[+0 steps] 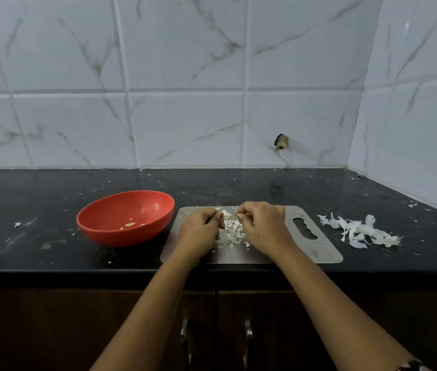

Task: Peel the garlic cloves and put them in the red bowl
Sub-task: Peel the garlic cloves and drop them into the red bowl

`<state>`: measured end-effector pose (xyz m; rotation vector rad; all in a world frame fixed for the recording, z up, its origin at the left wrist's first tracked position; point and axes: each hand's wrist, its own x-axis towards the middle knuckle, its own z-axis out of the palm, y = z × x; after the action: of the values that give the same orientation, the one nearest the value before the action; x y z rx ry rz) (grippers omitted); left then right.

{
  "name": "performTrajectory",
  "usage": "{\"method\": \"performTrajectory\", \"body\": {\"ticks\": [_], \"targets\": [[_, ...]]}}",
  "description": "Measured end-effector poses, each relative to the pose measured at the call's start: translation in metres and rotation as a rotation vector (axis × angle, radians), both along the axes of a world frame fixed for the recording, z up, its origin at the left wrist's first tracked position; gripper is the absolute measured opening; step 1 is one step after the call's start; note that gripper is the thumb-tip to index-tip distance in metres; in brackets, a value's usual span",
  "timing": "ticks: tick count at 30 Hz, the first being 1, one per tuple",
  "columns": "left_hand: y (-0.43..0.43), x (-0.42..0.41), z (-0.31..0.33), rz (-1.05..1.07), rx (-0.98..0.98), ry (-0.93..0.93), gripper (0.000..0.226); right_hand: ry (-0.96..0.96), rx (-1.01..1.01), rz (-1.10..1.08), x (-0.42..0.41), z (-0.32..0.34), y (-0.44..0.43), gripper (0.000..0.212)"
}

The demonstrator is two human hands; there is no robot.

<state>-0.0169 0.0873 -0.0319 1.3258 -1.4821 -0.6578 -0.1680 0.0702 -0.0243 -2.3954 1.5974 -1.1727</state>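
Note:
My left hand [200, 231] and my right hand [264, 224] meet over a grey cutting board [316, 253] on the black counter. Between their fingertips I pinch a small pale garlic clove [228, 215], mostly hidden by the fingers. Under the hands lies a heap of white garlic skins [233, 232]. The red bowl [110, 210] stands just left of the board, and in it lie a few peeled cloves [131, 224].
A larger pile of garlic skin [359, 231] lies on the counter right of the board. Small skin flakes dot the counter [24, 210]. The tiled wall [185, 103] rises behind and turns a corner at the right. Cabinet doors with handles [248, 338] are below.

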Motion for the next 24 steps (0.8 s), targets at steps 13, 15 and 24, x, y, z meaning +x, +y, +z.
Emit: {"method": "performTrajectory", "body": {"ticks": [13, 15, 24], "targets": [[0.001, -0.001, 0.001, -0.003, -0.068, -0.033, 0.028, -0.144, 0.056, 0.108, -0.004, 0.001, 0.003, 0.012], [-0.001, 0.000, 0.000, -0.004, -0.061, -0.063, 0.032, -0.072, -0.005, 0.073, -0.003, 0.001, 0.003, 0.013], [-0.002, 0.004, -0.002, -0.173, 0.094, -0.078, 0.043, 0.247, -0.376, -0.041, 0.004, -0.003, 0.008, 0.020]]}}
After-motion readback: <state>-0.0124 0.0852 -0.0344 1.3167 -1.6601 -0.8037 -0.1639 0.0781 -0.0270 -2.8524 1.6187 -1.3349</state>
